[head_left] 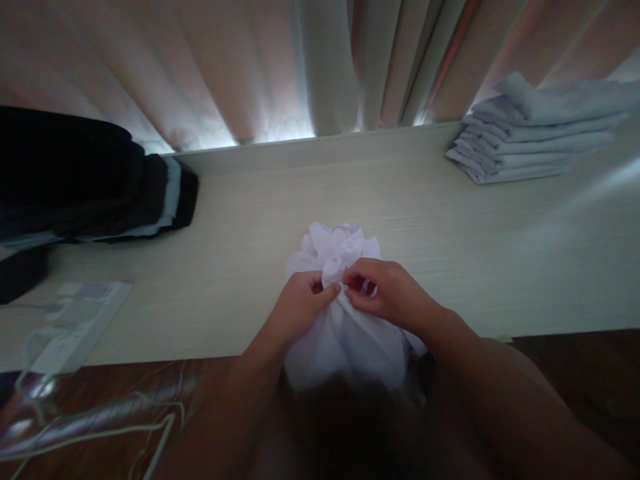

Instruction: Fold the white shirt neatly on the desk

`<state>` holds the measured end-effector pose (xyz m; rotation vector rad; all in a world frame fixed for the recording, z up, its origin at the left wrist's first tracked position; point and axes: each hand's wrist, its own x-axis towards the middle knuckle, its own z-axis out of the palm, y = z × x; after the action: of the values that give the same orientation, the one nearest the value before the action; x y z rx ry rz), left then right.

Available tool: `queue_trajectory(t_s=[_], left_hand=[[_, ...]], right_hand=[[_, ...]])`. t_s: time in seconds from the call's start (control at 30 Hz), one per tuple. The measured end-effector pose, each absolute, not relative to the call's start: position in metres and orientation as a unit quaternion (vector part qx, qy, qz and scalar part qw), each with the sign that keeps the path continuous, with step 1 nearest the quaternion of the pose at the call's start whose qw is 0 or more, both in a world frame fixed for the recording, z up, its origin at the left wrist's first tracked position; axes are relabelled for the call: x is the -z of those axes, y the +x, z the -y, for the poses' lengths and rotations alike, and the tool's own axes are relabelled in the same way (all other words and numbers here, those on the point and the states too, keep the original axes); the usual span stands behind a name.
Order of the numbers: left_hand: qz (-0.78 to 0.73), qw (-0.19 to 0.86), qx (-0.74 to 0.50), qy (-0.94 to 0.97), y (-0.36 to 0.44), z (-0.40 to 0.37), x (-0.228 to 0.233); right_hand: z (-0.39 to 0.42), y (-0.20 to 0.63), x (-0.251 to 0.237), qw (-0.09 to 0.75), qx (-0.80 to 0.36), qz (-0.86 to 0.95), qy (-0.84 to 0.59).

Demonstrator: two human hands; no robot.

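Head view, white cloth [345, 340] (bottom hidden)

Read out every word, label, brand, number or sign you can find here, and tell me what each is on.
None can be read.
Power strip: any markings are too blurred to make out.
White cloth in the hands: no lettering legible.
White stack: no lettering legible.
Dark stack: too dark to make out any label.
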<state>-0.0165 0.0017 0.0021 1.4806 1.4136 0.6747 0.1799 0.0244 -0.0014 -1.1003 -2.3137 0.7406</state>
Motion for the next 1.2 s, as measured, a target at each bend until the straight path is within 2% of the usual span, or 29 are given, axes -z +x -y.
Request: queue_trajectory(t_s=[0.2, 0.4, 0.53, 0.8, 0.9, 1.03, 1.2], left_hand=[[-0.586, 0.461, -0.279, 0.605, -0.016, -0.001, -0.003], [-0.547, 0.561, -0.321, 0.532, -0.012, -0.001, -0.007], [-0.503, 0.626, -0.360, 0.475, -0.010, -0.002, -0.004], [-0.499, 0.635, -0.347, 0.477, -0.018, -0.001, -0.012], [-0.500, 0.645, -0.346, 0.462, -0.020, -0.002, -0.010], [-0.475, 0.678, -0.356, 0.434, -0.022, -0.005, 0.000], [-0.473, 0.692, -0.342, 0.425, -0.028, -0.006, 0.001]], right_hand=[[-0.022, 0.178, 0.004, 0.243, -0.241, 0.852, -0.397], [-0.024, 0.181, 0.009, 0.334, -0.301, 0.819, -0.356], [-0.025, 0.182, 0.007, 0.356, -0.352, 0.796, -0.340], [-0.026, 0.185, 0.011, 0.332, -0.481, 0.717, -0.381], [-0.028, 0.184, 0.014, 0.276, -0.538, 0.690, -0.398], [-0.029, 0.186, 0.008, 0.197, -0.551, 0.715, -0.383], [-0.030, 0.196, -0.001, 0.186, -0.560, 0.708, -0.389]])
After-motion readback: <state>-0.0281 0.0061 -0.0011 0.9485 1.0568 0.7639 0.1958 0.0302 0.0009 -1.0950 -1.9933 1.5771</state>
